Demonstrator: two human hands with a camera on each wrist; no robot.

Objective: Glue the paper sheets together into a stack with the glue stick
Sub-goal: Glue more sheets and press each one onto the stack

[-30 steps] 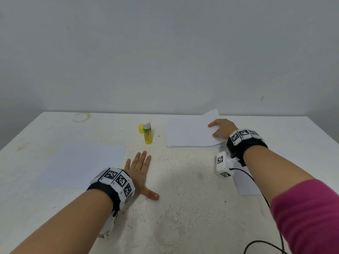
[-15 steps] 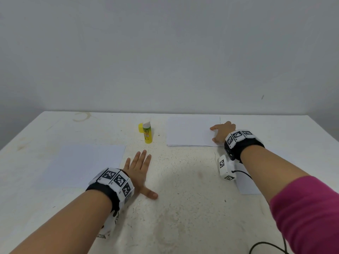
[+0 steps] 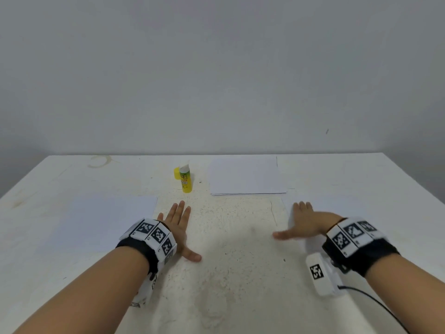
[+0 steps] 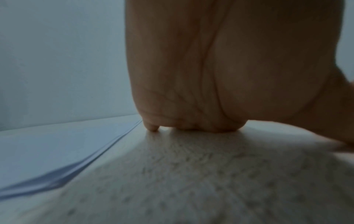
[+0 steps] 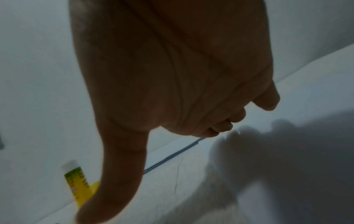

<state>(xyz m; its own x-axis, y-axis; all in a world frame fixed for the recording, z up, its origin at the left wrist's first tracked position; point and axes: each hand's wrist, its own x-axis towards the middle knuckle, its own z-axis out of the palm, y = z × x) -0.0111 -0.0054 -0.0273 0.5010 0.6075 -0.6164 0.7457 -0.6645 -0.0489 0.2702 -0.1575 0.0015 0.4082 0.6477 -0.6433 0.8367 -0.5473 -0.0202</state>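
Paper stack [image 3: 245,175] lies at the table's far side, glue stick [image 3: 186,178] uncapped beside it. Both hands flat, fingers spread, holding nothing: left hand [image 3: 179,224] on the table, right hand [image 3: 304,221] over a loose sheet [image 3: 337,206], probably next to be picked up.

I see my right hand [image 5: 172,75] from below, fingers straight, thumb out. The glue stick [image 5: 76,181] stands just beside the thumb. Paper [image 5: 182,145] lies behind it.
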